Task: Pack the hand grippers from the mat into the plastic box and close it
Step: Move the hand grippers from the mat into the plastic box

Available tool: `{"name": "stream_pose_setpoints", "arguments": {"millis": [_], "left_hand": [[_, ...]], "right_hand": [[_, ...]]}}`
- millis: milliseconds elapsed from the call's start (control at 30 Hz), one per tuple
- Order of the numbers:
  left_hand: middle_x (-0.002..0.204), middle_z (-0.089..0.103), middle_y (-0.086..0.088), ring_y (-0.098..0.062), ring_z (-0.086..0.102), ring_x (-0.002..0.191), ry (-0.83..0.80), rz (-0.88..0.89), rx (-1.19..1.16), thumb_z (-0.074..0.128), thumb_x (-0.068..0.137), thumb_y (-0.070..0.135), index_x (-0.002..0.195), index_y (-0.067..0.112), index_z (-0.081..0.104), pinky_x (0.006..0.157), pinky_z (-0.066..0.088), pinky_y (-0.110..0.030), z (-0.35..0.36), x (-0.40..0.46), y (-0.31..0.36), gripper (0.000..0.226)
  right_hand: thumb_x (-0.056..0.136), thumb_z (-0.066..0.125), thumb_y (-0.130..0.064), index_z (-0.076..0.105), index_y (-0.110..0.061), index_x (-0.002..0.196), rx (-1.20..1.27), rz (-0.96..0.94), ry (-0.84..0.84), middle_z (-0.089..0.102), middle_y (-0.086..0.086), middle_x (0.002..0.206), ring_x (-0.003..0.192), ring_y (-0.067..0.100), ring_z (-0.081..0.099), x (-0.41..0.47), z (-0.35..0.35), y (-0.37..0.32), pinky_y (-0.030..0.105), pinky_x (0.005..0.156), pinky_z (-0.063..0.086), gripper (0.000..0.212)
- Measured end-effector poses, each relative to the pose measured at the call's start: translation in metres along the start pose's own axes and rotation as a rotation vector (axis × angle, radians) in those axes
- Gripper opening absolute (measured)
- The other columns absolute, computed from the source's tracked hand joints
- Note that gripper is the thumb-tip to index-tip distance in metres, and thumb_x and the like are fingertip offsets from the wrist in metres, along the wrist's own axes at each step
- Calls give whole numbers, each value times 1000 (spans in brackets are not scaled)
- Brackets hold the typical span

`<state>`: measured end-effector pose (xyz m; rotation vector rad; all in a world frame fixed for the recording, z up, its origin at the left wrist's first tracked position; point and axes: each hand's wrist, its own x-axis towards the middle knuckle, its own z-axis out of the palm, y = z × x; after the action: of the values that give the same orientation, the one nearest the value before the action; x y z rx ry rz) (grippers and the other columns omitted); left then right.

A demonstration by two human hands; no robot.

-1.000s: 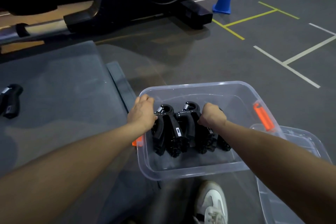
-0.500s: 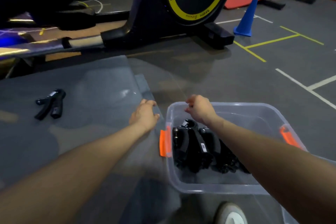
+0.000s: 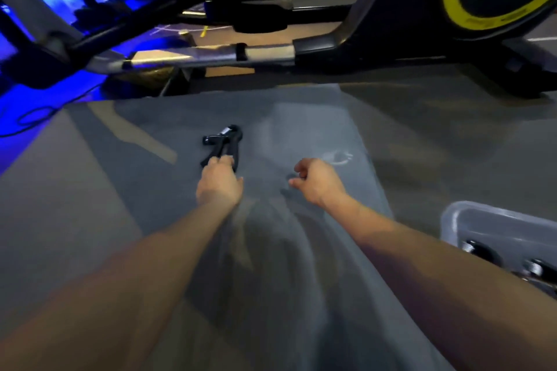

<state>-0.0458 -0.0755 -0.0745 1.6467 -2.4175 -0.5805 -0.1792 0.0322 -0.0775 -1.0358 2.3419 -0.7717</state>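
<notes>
Grey mat spread flat over the grey floor. One black hand gripper lying on the mat near its middle. Clear plastic box standing on the floor just beside the mat's right edge. Exercise machine standing on the floor beyond the mat's far edge.

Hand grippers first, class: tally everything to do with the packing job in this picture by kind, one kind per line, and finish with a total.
Hand grippers on the mat: 1, with the left hand on its handles
Hand grippers seen in the box: 2, partly cut off by the frame edge
Plastic boxes: 1
Mats: 1
Total: 5
</notes>
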Motion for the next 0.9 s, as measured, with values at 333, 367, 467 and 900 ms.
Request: {"name": "stream_pose_setpoints", "arguments": {"millis": [333,367,467,900], "left_hand": [[134,40,-16,-35,43,125,40,-98,-112,60,88,27,128,5,45,102,37,-43,34,53,-16,48],[135,39,-16,-35,43,125,44,-118,-127,61,88,28,128,4,44,102,37,-43,37,58,-15,50],[136,39,-17,-36,41,126,68,-170,-135,63,86,30,127,3,44,100,38,-45,45,69,-13,53],[122,58,-18,-36,55,113,31,-248,-306,65,83,24,115,2,59,94,47,-38,26,42,5,40]], "right_hand": [[84,65,-22,62,-8,114,-33,-33,9,62,14,121,115,32,58,40,49,-19,38,96,49,33],[84,65,-22,62,-9,114,-41,-34,15,62,14,121,115,32,57,41,49,-17,37,95,49,33],[83,65,-21,63,-10,111,-33,-16,37,62,14,120,113,31,58,43,47,-10,36,93,49,30],[83,65,-19,62,-9,111,117,88,43,65,15,115,107,31,61,21,12,2,35,92,51,29]]}}
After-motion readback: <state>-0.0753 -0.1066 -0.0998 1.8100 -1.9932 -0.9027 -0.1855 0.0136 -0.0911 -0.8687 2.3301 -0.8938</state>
